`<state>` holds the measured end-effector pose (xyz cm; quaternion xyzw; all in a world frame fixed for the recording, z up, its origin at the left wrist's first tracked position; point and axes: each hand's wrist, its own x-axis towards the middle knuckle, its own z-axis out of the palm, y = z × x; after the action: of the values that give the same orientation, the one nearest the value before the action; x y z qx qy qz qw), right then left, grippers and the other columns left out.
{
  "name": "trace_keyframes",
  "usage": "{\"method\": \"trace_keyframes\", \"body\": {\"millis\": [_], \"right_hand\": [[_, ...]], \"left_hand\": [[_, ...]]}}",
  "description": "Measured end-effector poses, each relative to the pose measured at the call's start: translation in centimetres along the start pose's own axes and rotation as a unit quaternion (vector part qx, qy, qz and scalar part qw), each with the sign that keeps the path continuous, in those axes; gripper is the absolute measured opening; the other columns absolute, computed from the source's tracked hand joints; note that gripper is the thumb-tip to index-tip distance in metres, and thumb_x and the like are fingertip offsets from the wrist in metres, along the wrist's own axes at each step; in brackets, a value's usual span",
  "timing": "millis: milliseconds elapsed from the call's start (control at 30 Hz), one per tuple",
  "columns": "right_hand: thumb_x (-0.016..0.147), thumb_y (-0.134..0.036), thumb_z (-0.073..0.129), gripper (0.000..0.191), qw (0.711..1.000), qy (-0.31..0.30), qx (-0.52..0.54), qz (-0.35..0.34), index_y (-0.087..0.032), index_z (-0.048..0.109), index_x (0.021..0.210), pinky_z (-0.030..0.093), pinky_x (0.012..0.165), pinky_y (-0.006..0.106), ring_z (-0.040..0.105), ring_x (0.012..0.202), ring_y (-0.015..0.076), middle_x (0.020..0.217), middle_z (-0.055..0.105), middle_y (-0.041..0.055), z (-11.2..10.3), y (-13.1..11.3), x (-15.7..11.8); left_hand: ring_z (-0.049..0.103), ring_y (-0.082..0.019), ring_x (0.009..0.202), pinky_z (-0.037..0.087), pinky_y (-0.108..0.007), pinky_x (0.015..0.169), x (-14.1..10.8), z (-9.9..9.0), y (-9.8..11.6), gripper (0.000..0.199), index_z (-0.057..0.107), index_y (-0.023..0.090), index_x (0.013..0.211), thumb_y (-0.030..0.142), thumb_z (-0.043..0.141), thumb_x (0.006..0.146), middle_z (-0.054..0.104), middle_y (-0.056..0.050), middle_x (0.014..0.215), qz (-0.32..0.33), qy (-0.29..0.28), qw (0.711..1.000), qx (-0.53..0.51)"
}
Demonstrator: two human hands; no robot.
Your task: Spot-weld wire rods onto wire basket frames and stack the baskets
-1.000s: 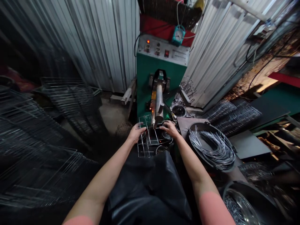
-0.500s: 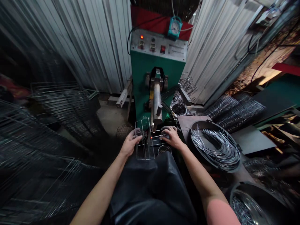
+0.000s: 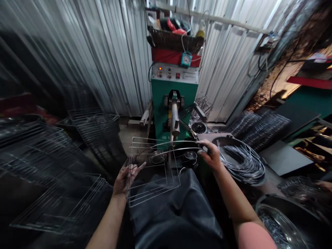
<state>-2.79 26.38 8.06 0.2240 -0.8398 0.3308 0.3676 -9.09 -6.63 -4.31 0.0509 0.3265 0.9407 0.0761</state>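
Note:
My left hand point(image 3: 129, 177) is closed on the left side of a wire rack point(image 3: 155, 199), a box-like frame of thin metal rods. Part of that hand shows through the rods. My right hand point(image 3: 210, 154) pinches the right ends of two long curved wires point(image 3: 186, 149). These wires run leftward to the rack; their joint with it is hard to make out. Just behind the wires stands the green spot-welding machine point(image 3: 174, 87), its round metal arm point(image 3: 175, 119) pointing down toward them. A dark apron point(image 3: 176, 214) covers my lap below the rack.
A round tray point(image 3: 229, 140) with bundled wires stands at the right. Nearer, a metal bowl point(image 3: 275, 221) holds small metal pieces. Wire racks point(image 3: 59, 193) are stacked at the left. A small teal clock point(image 3: 186, 59) hangs on the machine. Someone's hand point(image 3: 325, 185) shows at the right edge.
The rack has come away from the machine's tip toward me and turned, showing more of its frame. My hands have moved farther apart. The orange glow at the tip is gone. My view has tilted up.

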Motion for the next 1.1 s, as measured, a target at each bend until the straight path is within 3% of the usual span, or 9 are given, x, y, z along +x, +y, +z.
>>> {"method": "trace_keyframes", "body": {"millis": [167, 233, 300, 400, 500, 600, 733, 867, 1100], "right_hand": [[0.081, -0.055, 0.049, 0.036, 0.998, -0.048, -0.012, 0.033, -0.022, 0.063, 0.083, 0.046, 0.071, 0.032, 0.059, 0.071, 0.0198, 0.077, 0.064, 0.0072, 2.0, -3.4, 3.2], [0.08, -0.055, 0.051, 0.036, 0.995, -0.087, 0.009, 0.039, -0.021, 0.062, 0.079, 0.044, 0.07, 0.031, 0.058, 0.069, 0.0188, 0.075, 0.063, 0.0065, 3.0, -4.6, 4.2], [0.08, -0.053, 0.053, 0.034, 0.992, -0.12, 0.038, 0.031, -0.021, 0.061, 0.076, 0.043, 0.069, 0.029, 0.056, 0.067, 0.0171, 0.072, 0.062, 0.0049, 4.0, -5.6, 5.0], [0.078, -0.048, 0.059, 0.029, 0.984, -0.159, 0.073, 0.018, -0.02, 0.06, 0.072, 0.04, 0.065, 0.026, 0.053, 0.063, 0.0141, 0.067, 0.059, 0.0016, 5.0, -7.0, 5.8], [0.077, -0.044, 0.061, 0.028, 0.981, -0.163, 0.093, 0.054, -0.018, 0.06, 0.07, 0.036, 0.06, 0.023, 0.049, 0.06, 0.0113, 0.062, 0.055, -0.0014, 4.6, -7.8, 6.8], [0.076, -0.044, 0.061, 0.03, 0.972, -0.166, 0.113, 0.126, -0.015, 0.059, 0.068, 0.033, 0.057, 0.022, 0.044, 0.057, 0.0092, 0.059, 0.05, -0.003, 3.2, -6.9, 7.7], [0.074, -0.046, 0.058, 0.032, 0.938, -0.171, 0.172, 0.246, -0.014, 0.06, 0.076, 0.03, 0.05, 0.021, 0.04, 0.052, 0.0074, 0.06, 0.047, -0.0043, 2.6, -3.1, 6.0], [0.073, -0.05, 0.055, 0.036, 0.892, -0.148, 0.217, 0.368, -0.015, 0.057, 0.08, 0.025, 0.042, 0.02, 0.035, 0.044, 0.0065, 0.055, 0.04, -0.0068, 4.6, 0.7, 0.9], [0.071, -0.049, 0.057, 0.034, 0.894, -0.077, 0.196, 0.397, -0.015, 0.058, 0.075, 0.036, 0.051, 0.022, 0.046, 0.054, 0.01, 0.06, 0.052, -0.0029, 8.0, 2.8, -4.1]], "left_hand": [[0.061, -0.02, 0.084, 0.049, -0.041, 0.088, -0.1, -1.9, 2.2, 0.054, 0.065, 0.02, 0.102, 0.033, 0.08, 0.051, 0.064, -0.003, 0.08, -0.048, 0.035, 0.987, 0.152], [0.06, -0.022, 0.095, 0.048, -0.036, 0.085, -0.4, -1.2, 4.3, 0.055, 0.063, 0.021, 0.103, 0.033, 0.079, 0.052, 0.065, -0.005, 0.094, 0.013, 0.087, 0.964, 0.249], [0.056, -0.022, 0.104, 0.045, -0.033, 0.089, -1.1, 1.2, 6.8, 0.053, 0.06, 0.023, 0.109, 0.035, 0.075, 0.059, 0.064, -0.005, 0.102, 0.125, 0.093, 0.93, 0.333], [0.052, -0.024, 0.11, 0.042, -0.029, 0.092, -2.3, 6.9, 9.6, 0.05, 0.061, 0.025, 0.113, 0.035, 0.072, 0.065, 0.063, -0.005, 0.109, 0.202, -0.029, 0.863, 0.462], [0.058, -0.021, 0.09, 0.046, -0.025, 0.078, -1.8, 12.1, 10.2, 0.042, 0.066, 0.022, 0.106, 0.034, 0.071, 0.066, 0.065, -0.003, 0.092, 0.159, -0.134, 0.829, 0.52], [0.049, -0.011, 0.054, 0.04, -0.02, 0.05, 0.8, 14.3, 8.6, 0.037, 0.068, 0.017, 0.102, 0.032, 0.07, 0.068, 0.055, 0.001, 0.064, 0.079, -0.159, 0.852, 0.493], [0.029, -0.004, 0.039, 0.021, -0.015, 0.035, 4.4, 13.3, 4.5, 0.039, 0.067, 0.017, 0.101, 0.031, 0.072, 0.065, 0.039, 0.006, 0.052, -0.069, -0.143, 0.89, 0.427], [0.025, -0.003, 0.035, 0.015, -0.014, 0.034, 5.6, 10.5, 0.4, 0.04, 0.066, 0.017, 0.098, 0.031, 0.074, 0.061, 0.037, 0.007, 0.049, -0.183, -0.105, 0.882, 0.421], [0.026, -0.003, 0.036, 0.014, -0.014, 0.035, 5.7, 7.2, -2.6, 0.039, 0.066, 0.017, 0.095, 0.031, 0.075, 0.06, 0.035, 0.008, 0.047, -0.239, -0.125, 0.887, 0.375]]}}
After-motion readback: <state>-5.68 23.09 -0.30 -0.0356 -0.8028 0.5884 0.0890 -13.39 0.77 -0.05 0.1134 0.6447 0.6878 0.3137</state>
